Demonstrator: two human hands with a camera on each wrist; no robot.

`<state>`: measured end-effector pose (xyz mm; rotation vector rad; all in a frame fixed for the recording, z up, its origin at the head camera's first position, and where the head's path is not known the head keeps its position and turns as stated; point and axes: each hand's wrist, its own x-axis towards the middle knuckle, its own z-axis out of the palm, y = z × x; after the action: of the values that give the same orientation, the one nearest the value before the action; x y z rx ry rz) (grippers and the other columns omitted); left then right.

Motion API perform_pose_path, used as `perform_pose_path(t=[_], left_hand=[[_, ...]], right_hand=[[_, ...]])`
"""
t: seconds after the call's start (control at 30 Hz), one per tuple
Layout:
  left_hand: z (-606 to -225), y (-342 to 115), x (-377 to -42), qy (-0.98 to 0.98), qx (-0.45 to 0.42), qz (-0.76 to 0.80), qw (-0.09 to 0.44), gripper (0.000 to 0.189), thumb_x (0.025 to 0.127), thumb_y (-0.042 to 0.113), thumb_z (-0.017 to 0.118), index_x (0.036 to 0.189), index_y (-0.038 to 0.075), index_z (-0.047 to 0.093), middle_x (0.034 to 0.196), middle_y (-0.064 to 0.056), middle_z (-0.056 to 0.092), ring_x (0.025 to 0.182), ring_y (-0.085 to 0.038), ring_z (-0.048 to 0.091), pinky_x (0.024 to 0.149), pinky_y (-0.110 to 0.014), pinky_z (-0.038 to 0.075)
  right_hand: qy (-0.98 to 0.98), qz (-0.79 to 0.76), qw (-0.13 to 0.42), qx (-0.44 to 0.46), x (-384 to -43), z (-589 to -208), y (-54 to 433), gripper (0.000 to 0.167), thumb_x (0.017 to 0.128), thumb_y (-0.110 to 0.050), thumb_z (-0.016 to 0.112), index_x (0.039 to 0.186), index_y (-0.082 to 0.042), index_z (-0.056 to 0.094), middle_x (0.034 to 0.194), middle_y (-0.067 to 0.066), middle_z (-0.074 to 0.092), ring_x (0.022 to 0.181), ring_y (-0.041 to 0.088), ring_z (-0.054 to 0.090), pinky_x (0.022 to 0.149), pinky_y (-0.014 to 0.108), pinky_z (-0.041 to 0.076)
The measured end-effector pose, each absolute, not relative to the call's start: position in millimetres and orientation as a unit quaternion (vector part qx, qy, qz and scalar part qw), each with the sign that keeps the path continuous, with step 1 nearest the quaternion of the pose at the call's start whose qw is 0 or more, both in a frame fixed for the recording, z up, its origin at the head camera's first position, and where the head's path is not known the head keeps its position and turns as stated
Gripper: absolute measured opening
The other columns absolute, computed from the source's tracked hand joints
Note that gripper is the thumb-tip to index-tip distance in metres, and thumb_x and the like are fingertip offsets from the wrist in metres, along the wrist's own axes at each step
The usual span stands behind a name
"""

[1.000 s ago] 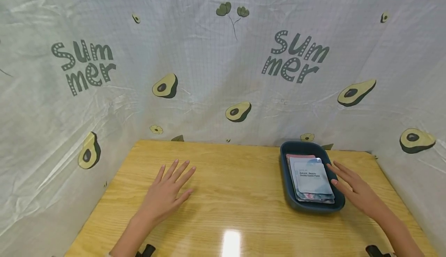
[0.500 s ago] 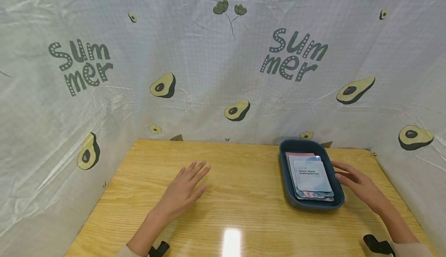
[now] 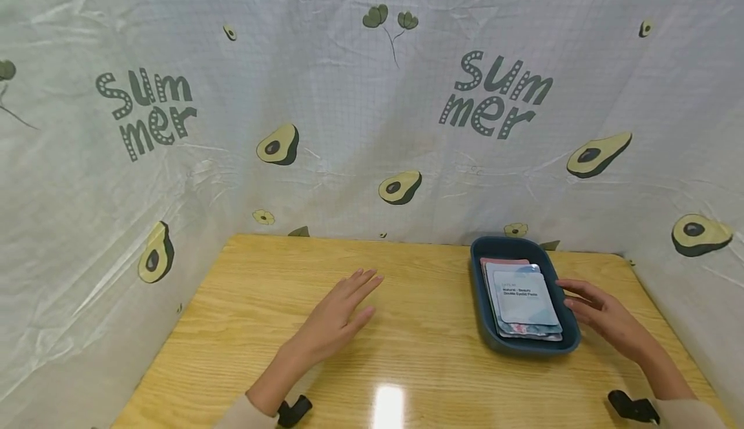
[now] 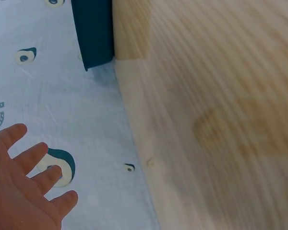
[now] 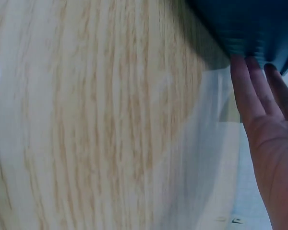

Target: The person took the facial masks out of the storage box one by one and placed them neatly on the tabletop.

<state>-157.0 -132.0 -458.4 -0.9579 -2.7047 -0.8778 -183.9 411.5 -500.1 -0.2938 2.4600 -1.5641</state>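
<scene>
The left hand (image 3: pixel 334 316) is held over the surface (image 3: pixel 430 332), left of its middle, with fingers and thumb extended; it has hold of nothing. The right hand (image 3: pixel 607 319) is at the right, fingers reaching out loosely and thumb apart from them, gripping nothing; its fingertips appear to touch the outer right wall of a dark blue tray (image 3: pixel 508 247). In the right wrist view the fingers run nearly straight up to that wall.

The tray, an oblong with rounded corners, stands on the far right part of the surface, well apart from the left hand. In it lies a stack of flat packets. The uppermost white packet (image 3: pixel 527 303) has small dark print, including "Natural - Beauty". A pink packet (image 3: pixel 511 261) shows past the stack's far edge, and a floral-patterned packet (image 3: pixel 529 329) at the near one.

Each wrist has a pale sleeve (image 3: pixel 247 413) and a black device (image 3: pixel 295 411) beside it. The wood-grained surface carries a bright reflection (image 3: pixel 388 406) near the middle front. A whitish sheet (image 3: pixel 349 106) hangs around the far, left and right sides, printed with avocados (image 3: pixel 401 188), flowers and the word "summer".
</scene>
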Motion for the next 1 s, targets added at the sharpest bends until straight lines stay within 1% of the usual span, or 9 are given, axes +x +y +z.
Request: perform_pose_path(t=[0.1,0.17,0.2,0.37,0.5,0.6,0.73,0.9,1.0], left_hand=[[-454.8,-121.7,-159.9,-0.893,-0.322,-0.308,0.061,0.054,0.109,0.033,0.047,0.161,0.024,0.034,0.166,0.001,0.029,0.154,-0.024,0.023,0.123,-0.056,0.023],[-452.6,-114.8,-161.8,-0.889,-0.324,-0.318,0.054,0.054,0.110,0.035,0.045,0.161,0.025,0.032,0.167,0.004,0.027,0.155,-0.021,0.020,0.124,-0.053,0.022],[-451.8,-111.2,-163.0,-0.887,-0.327,-0.322,0.055,0.054,0.110,0.036,0.044,0.161,0.025,0.032,0.167,0.003,0.027,0.155,-0.020,0.019,0.124,-0.053,0.023],[-445.1,-94.1,-168.7,-0.877,-0.332,-0.341,0.063,0.055,0.110,0.039,0.041,0.161,0.020,0.033,0.166,0.000,0.029,0.154,-0.023,0.022,0.124,-0.053,0.023],[-440.3,-79.3,-174.6,-0.865,-0.329,-0.374,0.053,0.054,0.111,0.040,0.040,0.161,0.022,0.032,0.165,0.001,0.031,0.154,-0.020,0.022,0.124,-0.051,0.022],[-439.5,-67.7,-180.1,-0.854,-0.334,-0.397,0.040,0.054,0.111,0.038,0.040,0.161,0.022,0.031,0.165,0.002,0.032,0.154,-0.018,0.023,0.125,-0.048,0.023],[-439.8,-49.9,-188.3,-0.841,-0.347,-0.414,0.032,0.053,0.112,0.037,0.039,0.162,0.022,0.029,0.165,0.001,0.032,0.152,-0.018,0.027,0.124,-0.045,0.026],[-439.3,-27.7,-198.8,-0.826,-0.348,-0.442,0.019,0.055,0.112,0.042,0.035,0.161,0.020,0.030,0.164,0.002,0.031,0.151,-0.016,0.028,0.124,-0.041,0.027],[-439.0,-16.4,-205.3,-0.822,-0.347,-0.451,0.013,0.056,0.111,0.043,0.038,0.161,0.019,0.031,0.164,0.002,0.032,0.151,-0.015,0.028,0.124,-0.040,0.027]], right_hand=[[0.814,-0.560,0.117,-0.105,-185.1,-504.2,412.4,0.051,0.109,-0.018,0.049,0.155,-0.002,0.033,0.137,-0.023,0.044,0.117,-0.016,0.049,0.090,0.015,0.052],[0.805,-0.571,0.123,-0.107,-185.5,-506.3,413.3,0.050,0.110,-0.016,0.048,0.155,-0.002,0.032,0.137,-0.023,0.045,0.117,-0.014,0.050,0.089,0.017,0.053],[0.801,-0.575,0.127,-0.106,-185.5,-507.2,413.7,0.050,0.110,-0.016,0.047,0.156,-0.003,0.032,0.137,-0.023,0.045,0.117,-0.014,0.051,0.089,0.018,0.054],[0.793,-0.585,0.135,-0.104,-184.2,-510.8,414.4,0.050,0.111,-0.018,0.044,0.157,-0.005,0.029,0.138,-0.023,0.043,0.116,-0.012,0.052,0.088,0.023,0.057],[0.789,-0.590,0.132,-0.108,-182.5,-514.6,414.5,0.051,0.112,-0.018,0.042,0.159,-0.006,0.026,0.138,-0.025,0.041,0.117,-0.013,0.051,0.088,0.024,0.057],[0.803,-0.571,0.123,-0.113,-180.8,-517.6,415.7,0.053,0.111,-0.018,0.043,0.160,-0.009,0.026,0.139,-0.027,0.038,0.119,-0.018,0.046,0.089,0.020,0.055],[0.820,-0.549,0.119,-0.109,-176.8,-522.6,418.1,0.055,0.111,-0.019,0.045,0.161,-0.012,0.026,0.143,-0.024,0.035,0.118,-0.020,0.042,0.088,0.019,0.053],[0.805,-0.569,0.134,-0.102,-176.1,-524.3,419.1,0.055,0.111,-0.019,0.043,0.162,-0.012,0.022,0.145,-0.021,0.033,0.119,-0.017,0.047,0.089,0.024,0.055],[0.804,-0.569,0.137,-0.101,-178.9,-521.9,418.1,0.055,0.112,-0.020,0.043,0.162,-0.012,0.023,0.144,-0.020,0.034,0.118,-0.016,0.048,0.090,0.023,0.055]])
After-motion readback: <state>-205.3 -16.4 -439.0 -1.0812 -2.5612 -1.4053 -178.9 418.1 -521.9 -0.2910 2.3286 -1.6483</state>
